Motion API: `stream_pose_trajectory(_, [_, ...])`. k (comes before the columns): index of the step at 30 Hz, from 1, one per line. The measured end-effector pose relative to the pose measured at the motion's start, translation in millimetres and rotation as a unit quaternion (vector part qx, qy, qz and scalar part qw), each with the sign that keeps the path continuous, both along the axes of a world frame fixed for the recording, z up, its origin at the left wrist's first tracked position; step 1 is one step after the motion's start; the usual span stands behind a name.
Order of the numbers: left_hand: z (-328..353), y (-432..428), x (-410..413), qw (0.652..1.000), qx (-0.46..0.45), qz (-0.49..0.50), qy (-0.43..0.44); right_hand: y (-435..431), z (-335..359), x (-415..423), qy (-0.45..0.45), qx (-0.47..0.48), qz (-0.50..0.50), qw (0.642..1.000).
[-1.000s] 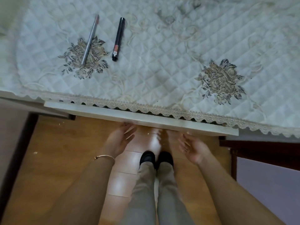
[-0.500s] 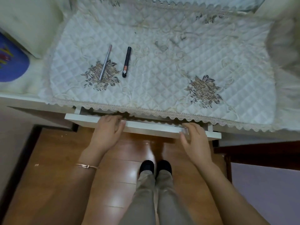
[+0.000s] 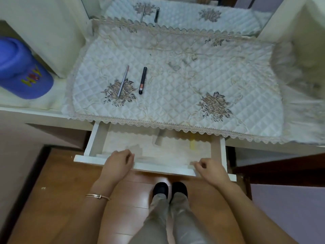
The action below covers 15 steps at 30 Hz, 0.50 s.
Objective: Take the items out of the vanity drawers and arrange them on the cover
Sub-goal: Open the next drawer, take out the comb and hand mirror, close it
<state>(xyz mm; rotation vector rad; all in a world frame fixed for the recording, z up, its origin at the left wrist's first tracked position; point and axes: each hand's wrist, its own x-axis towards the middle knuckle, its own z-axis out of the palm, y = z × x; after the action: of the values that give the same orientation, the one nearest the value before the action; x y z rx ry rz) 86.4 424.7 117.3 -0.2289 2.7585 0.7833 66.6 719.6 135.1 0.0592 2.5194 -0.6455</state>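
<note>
The white vanity drawer (image 3: 94,140) stands pulled out below the quilted white cover (image 3: 175,81). My left hand (image 3: 117,165) grips the drawer's front panel near its left end, fingers curled over the top edge. My right hand (image 3: 210,170) grips the same panel near its right end. Inside the drawer I see a thin yellow item (image 3: 193,144) at the back right and a dark slim item (image 3: 159,138) partly hidden under the cover's lace edge. On the cover lie a silver pencil (image 3: 123,81) and a black tube (image 3: 142,80), side by side at the left.
A blue cap (image 3: 22,71) sits on the shelf to the left. A mirror (image 3: 175,11) stands behind the cover. My legs and black shoes (image 3: 169,190) are on the wooden floor under the drawer. A dark wooden piece (image 3: 281,169) juts in at the right.
Both hands rose from below the drawer front, took hold of it and pulled it out. The drawer's inside now shows. The camera view has pulled back from the vanity.
</note>
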Motion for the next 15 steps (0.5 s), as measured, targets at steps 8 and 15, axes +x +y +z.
stream_pose_trajectory(8, [-8,0,52,0.997,-0.047,0.030,-0.052,3,2,32,-0.160,-0.010,0.052,0.986])
stream_pose_trajectory(15, [-25,2,79,0.988,-0.066,0.033,-0.135,2,0,53,-0.271,-0.030,0.042,0.961])
